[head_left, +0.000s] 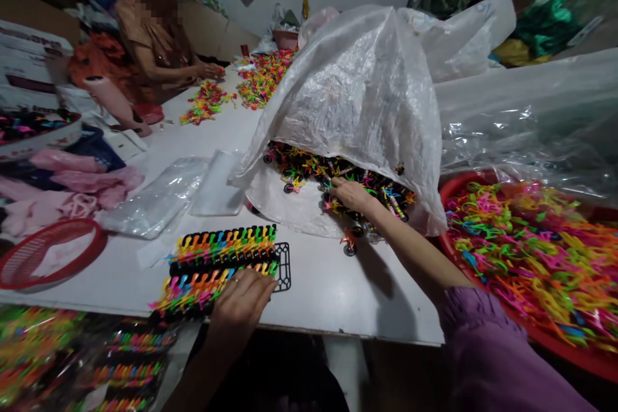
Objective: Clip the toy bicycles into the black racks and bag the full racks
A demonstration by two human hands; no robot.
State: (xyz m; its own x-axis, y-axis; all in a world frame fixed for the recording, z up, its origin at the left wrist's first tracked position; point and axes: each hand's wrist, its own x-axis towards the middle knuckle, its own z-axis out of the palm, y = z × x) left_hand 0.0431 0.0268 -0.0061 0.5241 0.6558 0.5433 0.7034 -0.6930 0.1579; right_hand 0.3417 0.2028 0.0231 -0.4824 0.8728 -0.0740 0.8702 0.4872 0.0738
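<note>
My left hand point(241, 301) rests flat on a black tray point(283, 264) lined with rows of small colourful plastic toys point(219, 251) at the near edge of the white table point(318, 290). My right hand point(350, 194) reaches forward into a heap of small colourful toys with black wheels point(333, 175) spilling from under a large translucent plastic sack point(357, 96). Its fingers are curled among the pieces; what they hold is hidden. One loose wheeled toy point(348, 243) lies on the table just short of the heap.
A red basin point(555, 341) of neon plastic pieces sits at my right. Clear plastic bags point(159, 196) and a red basket point(43, 257) lie to the left. Another person point(159, 38) sits at the far end beside more colourful piles point(261, 77). Packed toy bags point(72, 360) lie lower left.
</note>
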